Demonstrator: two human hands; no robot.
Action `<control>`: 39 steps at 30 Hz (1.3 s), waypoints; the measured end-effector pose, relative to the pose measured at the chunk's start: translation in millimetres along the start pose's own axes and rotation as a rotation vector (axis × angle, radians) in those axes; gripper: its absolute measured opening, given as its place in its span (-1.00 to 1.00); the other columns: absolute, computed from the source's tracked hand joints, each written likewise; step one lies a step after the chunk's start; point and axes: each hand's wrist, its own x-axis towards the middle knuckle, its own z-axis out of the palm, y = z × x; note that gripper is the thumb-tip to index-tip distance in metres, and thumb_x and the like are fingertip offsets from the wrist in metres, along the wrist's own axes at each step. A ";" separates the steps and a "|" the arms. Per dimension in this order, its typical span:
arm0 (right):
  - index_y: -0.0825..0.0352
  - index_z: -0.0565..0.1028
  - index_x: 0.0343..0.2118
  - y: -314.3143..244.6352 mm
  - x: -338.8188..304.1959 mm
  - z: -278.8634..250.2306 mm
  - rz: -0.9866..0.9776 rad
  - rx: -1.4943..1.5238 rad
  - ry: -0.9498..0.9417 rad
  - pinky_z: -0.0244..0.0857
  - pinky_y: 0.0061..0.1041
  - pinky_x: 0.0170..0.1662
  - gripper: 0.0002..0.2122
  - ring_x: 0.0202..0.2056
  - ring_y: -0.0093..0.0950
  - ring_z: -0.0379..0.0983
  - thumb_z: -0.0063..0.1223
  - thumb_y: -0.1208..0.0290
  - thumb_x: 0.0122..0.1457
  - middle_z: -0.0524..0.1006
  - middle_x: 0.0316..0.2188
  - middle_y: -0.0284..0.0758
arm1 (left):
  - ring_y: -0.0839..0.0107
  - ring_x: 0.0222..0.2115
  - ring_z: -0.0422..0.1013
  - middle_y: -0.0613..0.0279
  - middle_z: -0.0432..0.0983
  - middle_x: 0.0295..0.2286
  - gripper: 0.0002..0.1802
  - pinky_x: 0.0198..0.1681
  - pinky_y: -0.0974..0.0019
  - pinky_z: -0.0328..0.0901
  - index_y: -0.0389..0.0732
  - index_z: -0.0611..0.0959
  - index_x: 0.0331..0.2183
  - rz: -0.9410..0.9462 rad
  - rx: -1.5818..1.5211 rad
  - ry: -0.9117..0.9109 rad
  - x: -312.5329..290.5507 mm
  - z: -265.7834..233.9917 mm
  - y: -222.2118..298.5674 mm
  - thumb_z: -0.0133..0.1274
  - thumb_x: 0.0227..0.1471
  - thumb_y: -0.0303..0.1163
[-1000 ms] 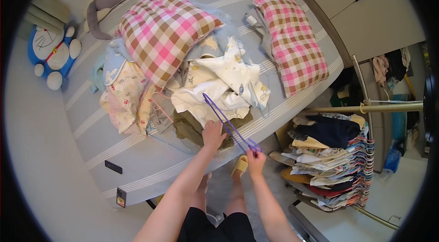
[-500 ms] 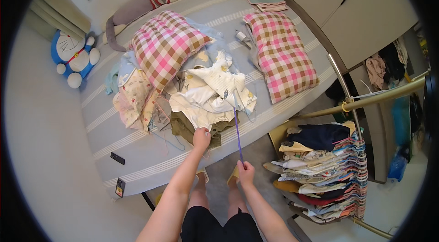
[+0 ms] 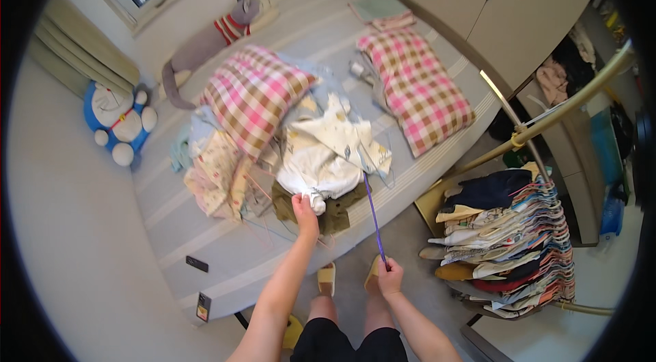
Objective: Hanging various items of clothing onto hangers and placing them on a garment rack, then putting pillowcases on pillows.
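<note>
A heap of clothes lies on the bed. On top is a white garment (image 3: 318,169) with a printed pale upper part. My left hand (image 3: 305,214) is closed on the near edge of this garment, where a bunched white bit sticks out beside the fingers. Under it, an olive-green garment (image 3: 336,216) spreads toward the bed's edge. My right hand (image 3: 391,276) is closed round the near end of a thin purple rod (image 3: 374,215). The rod's far end reaches the white garment; whether it hooks into the cloth I cannot tell.
Two checked pillows, one on the heap (image 3: 256,95) and one to the right (image 3: 420,92), lie on the bed. A packed clothes rack (image 3: 512,246) stands right, its gold pole (image 3: 581,109) overhead. A remote (image 3: 197,263) and a phone (image 3: 203,306) lie near left. Pink hangers (image 3: 263,191) poke out.
The view has tilted up, showing more of the window. My left hand now has a bunched white bit of the garment standing out at its fingers. My right hand still holds the rod.
</note>
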 end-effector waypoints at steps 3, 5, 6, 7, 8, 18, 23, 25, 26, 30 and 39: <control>0.41 0.32 -0.67 -70.4 -21.4 6.1 0.101 0.073 -0.011 0.03 -0.62 -0.58 -0.72 -0.64 -0.71 0.10 0.05 0.41 0.09 0.22 -0.75 -0.49 | 0.51 -0.36 0.38 0.30 0.43 -0.41 -0.82 -0.25 0.43 0.29 -0.23 0.44 -0.28 -0.147 -0.178 -0.234 -15.9 -0.5 100.5 -0.06 0.08 -0.35; 0.42 0.39 -0.61 -109.0 -31.1 12.2 -0.009 0.111 0.057 0.10 -0.63 -0.54 -0.78 -0.62 -0.69 0.17 0.06 0.41 0.08 0.30 -0.72 -0.47 | 0.59 -0.41 0.39 0.36 0.47 -0.44 -0.80 -0.31 0.45 0.30 -0.24 0.53 -0.31 -0.233 -0.162 -0.431 -20.8 -3.8 146.4 0.01 0.07 -0.30; 0.43 0.46 -0.55 -126.2 -34.1 18.2 -0.104 0.141 0.102 0.17 -0.64 -0.51 -0.81 -0.60 -0.67 0.25 0.07 0.41 0.07 0.38 -0.68 -0.44 | 0.59 -0.41 0.39 0.36 0.47 -0.44 -0.80 -0.31 0.45 0.30 -0.24 0.53 -0.31 -0.222 -0.167 -0.452 -20.7 -13.3 163.5 0.01 0.07 -0.30; 0.43 0.49 -0.45 -143.0 -34.4 21.1 -0.179 0.139 0.136 0.24 -0.60 -0.43 -0.85 -0.52 -0.59 0.36 0.10 0.41 0.05 0.47 -0.56 -0.34 | 0.61 -0.42 0.38 0.38 0.48 -0.44 -0.81 -0.34 0.47 0.29 -0.24 0.56 -0.33 -0.168 0.056 -0.594 -24.2 -16.7 182.6 0.04 0.05 -0.31; 0.43 0.53 -0.34 -154.1 -36.1 20.5 -0.242 0.130 0.177 0.32 -0.56 -0.36 -0.82 -0.45 -0.50 0.47 0.12 0.42 0.03 0.55 -0.44 -0.23 | 0.64 -0.44 0.37 0.39 0.48 -0.45 -0.81 -0.37 0.50 0.27 -0.24 0.58 -0.36 -0.118 0.284 -0.738 -36.1 -16.6 201.2 0.07 0.03 -0.32; 0.42 0.53 -0.33 -241.5 -37.8 -29.5 -0.153 0.360 -0.209 0.10 -0.72 -0.51 -0.81 -0.56 -0.79 0.20 0.16 0.42 0.02 0.43 -0.62 -0.56 | 0.69 -0.50 0.30 0.42 0.47 -0.59 -0.80 -0.44 0.52 0.19 -0.26 0.64 -0.46 -0.027 0.686 -1.412 -117.5 55.7 310.7 0.20 -0.10 -0.31; 0.44 0.54 -0.41 -225.7 -44.0 -71.2 -0.023 0.374 0.048 0.15 -0.72 -0.48 -0.81 -0.56 -0.77 0.26 0.08 0.37 0.08 0.46 -0.59 -0.52 | 0.39 -0.64 0.25 0.22 0.33 -0.62 -0.80 -0.55 0.38 0.18 -0.28 0.51 -0.56 0.751 0.460 -0.803 -179.1 62.4 273.6 0.21 -0.20 -0.42; 0.45 0.53 -0.46 -212.8 -47.0 -87.0 -0.092 0.496 0.179 0.06 -0.69 -0.56 -0.79 -0.60 -0.77 0.18 0.08 0.35 0.08 0.40 -0.67 -0.55 | 0.36 -0.64 0.26 0.19 0.33 -0.63 -0.76 -0.54 0.39 0.20 -0.26 0.48 -0.57 0.645 0.550 -0.874 -212.1 52.2 247.0 0.21 -0.19 -0.36; 0.45 0.53 -0.46 -209.0 -51.2 -97.0 -0.088 0.498 0.190 0.06 -0.69 -0.56 -0.79 -0.60 -0.77 0.18 0.08 0.35 0.08 0.40 -0.67 -0.55 | 0.30 -0.62 0.32 0.16 0.37 -0.62 -0.73 -0.52 0.35 0.23 -0.25 0.50 -0.54 0.512 0.569 -0.944 -230.3 49.0 231.8 0.22 -0.20 -0.29; 0.46 0.54 -0.42 -192.3 -64.8 -144.8 -0.014 0.565 0.258 0.18 -0.71 -0.42 -0.78 -0.50 -0.72 0.33 0.03 0.35 0.12 0.52 -0.53 -0.44 | 0.20 -0.51 0.40 0.12 0.43 -0.55 -0.74 -0.42 0.25 0.28 -0.22 0.50 -0.44 0.435 0.698 -1.075 -269.7 40.5 173.6 0.19 -0.25 -0.35; 0.51 0.51 -0.47 -88.2 -86.7 -247.6 0.031 0.213 0.479 0.14 -0.62 -0.48 -0.74 -0.57 -0.71 0.23 0.01 0.34 0.12 0.44 -0.65 -0.45 | 0.18 -0.34 0.40 0.08 0.42 -0.39 -0.62 -0.32 0.21 0.30 -0.21 0.45 -0.34 0.519 1.010 -0.720 -297.6 84.0 139.6 0.16 -0.34 -0.51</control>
